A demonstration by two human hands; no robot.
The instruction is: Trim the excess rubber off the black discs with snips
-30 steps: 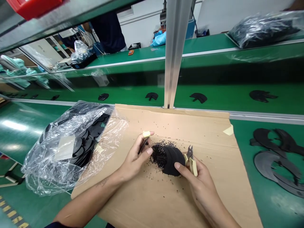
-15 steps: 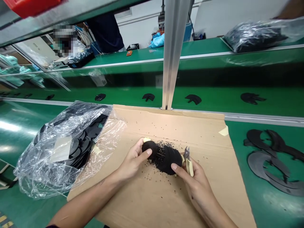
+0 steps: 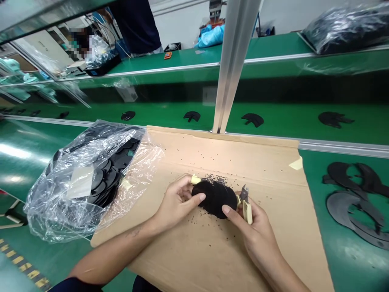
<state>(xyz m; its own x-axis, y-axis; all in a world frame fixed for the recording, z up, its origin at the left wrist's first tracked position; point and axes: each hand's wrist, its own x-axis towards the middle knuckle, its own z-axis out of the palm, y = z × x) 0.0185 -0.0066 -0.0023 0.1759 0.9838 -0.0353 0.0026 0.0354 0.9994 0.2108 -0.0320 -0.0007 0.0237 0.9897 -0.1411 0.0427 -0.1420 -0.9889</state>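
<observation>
Between finger and thumb, my left hand (image 3: pixel 179 205) grips a round black plastic disc (image 3: pixel 203 190) by its left edge. A light yellow wrap covers one fingertip. My right hand (image 3: pixel 257 229) pinches a wider black plastic piece (image 3: pixel 223 201) and also keeps side cutters (image 3: pixel 247 207) with pale handles in its fingers, jaws pointing away from me. The disc and the wider piece touch or overlap; whether they are joined I cannot tell. Many tiny black scraps (image 3: pixel 217 177) lie behind and under them on the cardboard sheet (image 3: pixel 170 259).
At left, a clear plastic bag (image 3: pixel 45 202) spills several black discs (image 3: pixel 105 178). Curved black parts (image 3: pixel 343 202) lie to the right on the green bench. Behind the metal post (image 3: pixel 232 69), black pieces (image 3: pixel 253 119) sit along a green belt. A person (image 3: pixel 136 28) stands beyond.
The disc and the wider piece have come together, closing the gap that showed scraps between them. My view has shifted slightly, and both hands appear a little further right.
</observation>
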